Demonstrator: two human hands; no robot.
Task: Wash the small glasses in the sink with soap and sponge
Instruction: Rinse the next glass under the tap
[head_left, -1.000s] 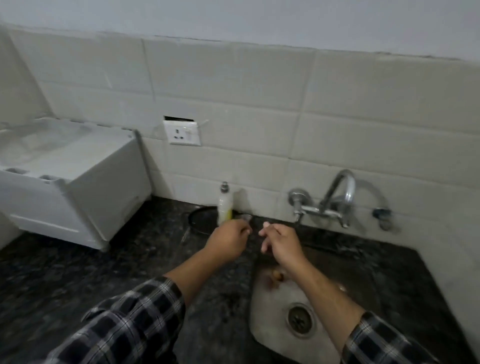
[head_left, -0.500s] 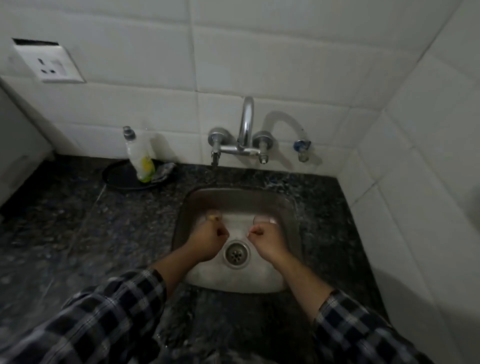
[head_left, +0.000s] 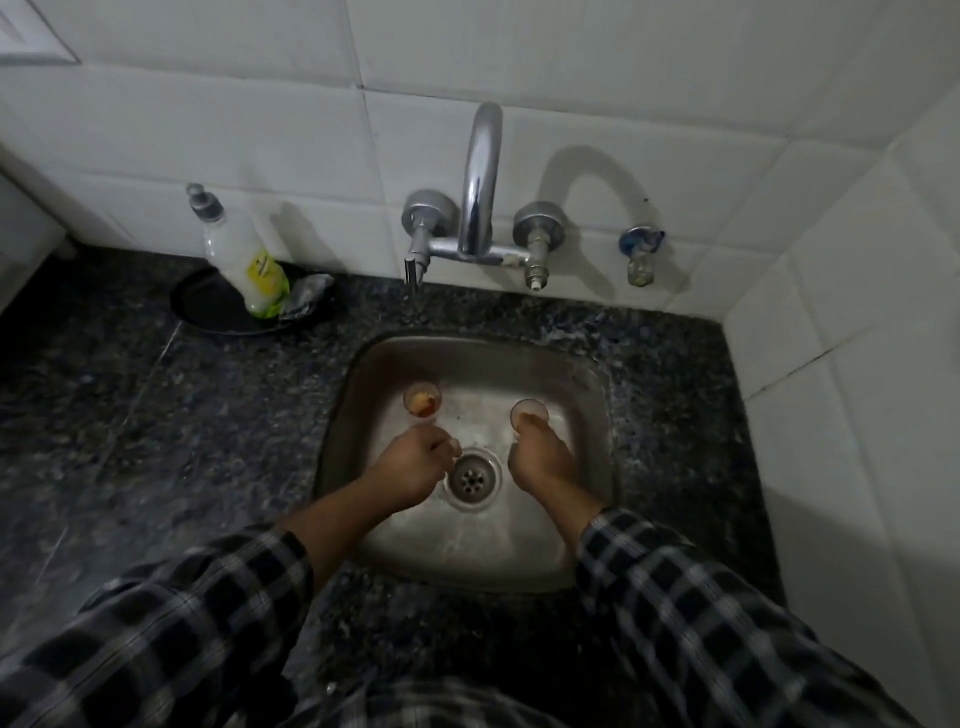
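Two small glasses with brown residue stand upright in the steel sink (head_left: 597, 395). My left hand (head_left: 413, 465) grips the left glass (head_left: 422, 400) low down, fingers curled at its base. Across the drain (head_left: 472, 475), my right hand (head_left: 543, 460) holds the right glass (head_left: 529, 413), its fingers over the near side of the rim. The soap bottle (head_left: 244, 265) stands on a black plate (head_left: 208, 309) at the back left of the counter, with a crumpled grey scrubber (head_left: 309, 293) beside it.
The chrome faucet (head_left: 480, 182) with two knobs hangs over the back of the sink; no water runs. A small separate tap (head_left: 641, 254) sits on the wall to its right. Dark granite counter (head_left: 130, 415) surrounds the sink, and a tiled wall closes off the right side.
My view swung down over the sink. Both hands came from near the soap bottle into the basin and lowered the two glasses either side of the drain.
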